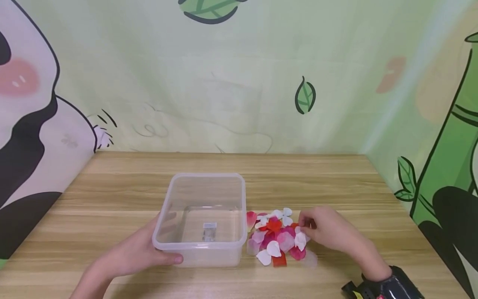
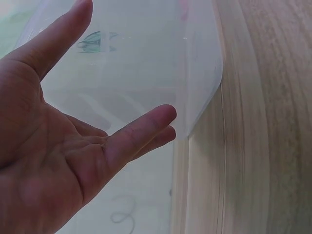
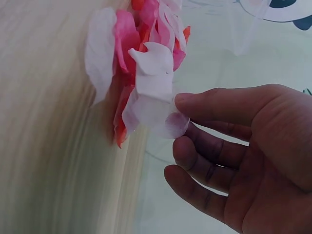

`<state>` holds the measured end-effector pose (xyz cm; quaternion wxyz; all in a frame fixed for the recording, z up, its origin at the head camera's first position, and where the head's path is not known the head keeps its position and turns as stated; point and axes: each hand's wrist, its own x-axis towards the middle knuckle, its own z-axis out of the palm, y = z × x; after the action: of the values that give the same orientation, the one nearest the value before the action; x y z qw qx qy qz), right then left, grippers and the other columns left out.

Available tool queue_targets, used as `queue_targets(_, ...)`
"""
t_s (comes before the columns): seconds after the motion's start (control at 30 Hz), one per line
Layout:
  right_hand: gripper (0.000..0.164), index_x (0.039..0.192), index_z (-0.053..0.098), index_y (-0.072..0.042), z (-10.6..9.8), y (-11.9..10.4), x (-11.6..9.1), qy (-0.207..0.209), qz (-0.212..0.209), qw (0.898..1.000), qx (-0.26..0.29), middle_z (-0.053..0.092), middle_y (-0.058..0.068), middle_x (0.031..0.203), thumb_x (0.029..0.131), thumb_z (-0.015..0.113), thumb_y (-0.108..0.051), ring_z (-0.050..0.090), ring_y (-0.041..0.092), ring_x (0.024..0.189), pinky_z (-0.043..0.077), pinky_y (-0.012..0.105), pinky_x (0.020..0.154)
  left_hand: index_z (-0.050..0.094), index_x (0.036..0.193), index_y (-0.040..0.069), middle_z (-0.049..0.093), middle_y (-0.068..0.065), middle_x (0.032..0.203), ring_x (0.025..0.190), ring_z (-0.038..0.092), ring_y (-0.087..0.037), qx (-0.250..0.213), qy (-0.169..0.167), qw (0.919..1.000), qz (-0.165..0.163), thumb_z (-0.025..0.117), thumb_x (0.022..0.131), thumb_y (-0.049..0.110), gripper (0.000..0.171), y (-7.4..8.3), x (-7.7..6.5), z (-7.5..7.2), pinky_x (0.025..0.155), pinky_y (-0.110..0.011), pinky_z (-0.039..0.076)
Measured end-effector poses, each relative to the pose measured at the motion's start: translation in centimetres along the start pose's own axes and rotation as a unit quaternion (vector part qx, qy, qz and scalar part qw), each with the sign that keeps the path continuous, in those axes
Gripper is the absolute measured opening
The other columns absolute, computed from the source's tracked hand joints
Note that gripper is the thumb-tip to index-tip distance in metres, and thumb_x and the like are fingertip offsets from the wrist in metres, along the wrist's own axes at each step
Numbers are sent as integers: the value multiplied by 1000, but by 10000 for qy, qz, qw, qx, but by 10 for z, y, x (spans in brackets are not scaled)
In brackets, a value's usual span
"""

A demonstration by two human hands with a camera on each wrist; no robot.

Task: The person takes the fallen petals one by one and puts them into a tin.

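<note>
Fingers of the right hand (image 1: 328, 229) pinched a pale petal (image 3: 163, 119) on the right edge of the petal pile (image 1: 274, 225) beside the clear box (image 1: 209, 256) — the left hand's (image 1: 138, 249) spread fingers against it — where clinging, overlapping neighbours might drag along and scatter.

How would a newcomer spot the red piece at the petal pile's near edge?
Start at the wooden table and find the clear plastic box; the petal pile lies just right of it. At the pile's near edge, the red piece sits between a white petal and a deep pink one. Its squared edge sets it apart from the rounded petals around it.
</note>
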<state>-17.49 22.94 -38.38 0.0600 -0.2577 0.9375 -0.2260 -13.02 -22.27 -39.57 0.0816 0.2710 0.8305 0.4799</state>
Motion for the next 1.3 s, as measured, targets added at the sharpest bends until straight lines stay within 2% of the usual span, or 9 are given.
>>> queue_targets(0.2,18,83,68,-16,-4,1,-2,248,-107,9996,-103,56,-11,73,88,75,0,51,7,68,48,26,61,13,164,13,57,-21,139,115,61,-33,130,-16,9999,3,89,82,33,114,1,0,1,95,-35,50)
queue_targets(0.4,19,83,69,-16,-8,1,-3,564,-124,9982,-188,58,-12,75,87,76,1,53,7,71,51,28,64,13,164,14,57,-21,139,115,61,-34,12,-64,10000,63,88,83,32,112,0,1,2,95,-34,50)
queue_targets(0.9,15,86,72,-14,-17,-7,-6,849,-53,9962,-192,62,-11,79,88,79,-1,56,8,73,52,29,65,17,162,7,56,-23,138,111,63,-32,-117,-63,9999,108,87,85,27,106,0,2,4,93,-35,52)
queue_targets(1.13,15,88,73,-15,-19,-12,-5,926,-63,9955,-215,63,-11,80,88,80,-1,57,8,75,53,30,67,20,160,3,54,-25,140,111,63,-31,-8,8,10000,-50,88,84,30,106,1,1,5,92,-33,51)
queue_targets(1.3,15,88,74,-13,-21,-18,-2,1124,-167,9932,-256,64,-10,79,87,80,0,58,8,74,54,31,67,17,162,5,51,-27,142,111,63,-32,-93,10,9999,-114,88,83,30,109,2,0,6,91,-33,52)
